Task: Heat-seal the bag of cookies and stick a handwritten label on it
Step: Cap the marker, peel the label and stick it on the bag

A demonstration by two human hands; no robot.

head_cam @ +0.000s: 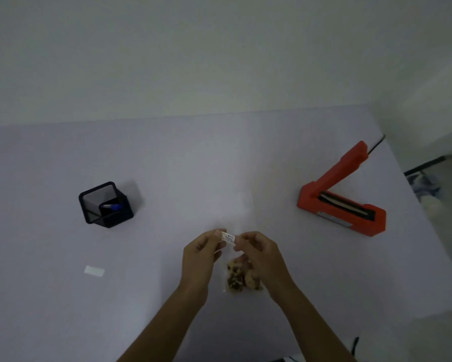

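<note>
Two hands meet near the desk's (167, 165) front edge. The left hand (200, 257) and right hand (261, 254) each pinch one end of a small label (227, 238) above the cookie bag (241, 279). An open red sealer (342, 194) sits near the right edge, a pen holder (106, 205) toward the left.

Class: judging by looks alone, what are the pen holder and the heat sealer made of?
Pen holder: probably black metal mesh; its walls look see-through and finely gridded. Heat sealer: likely matte red-orange moulded plastic, with a smooth, even colour.
</note>
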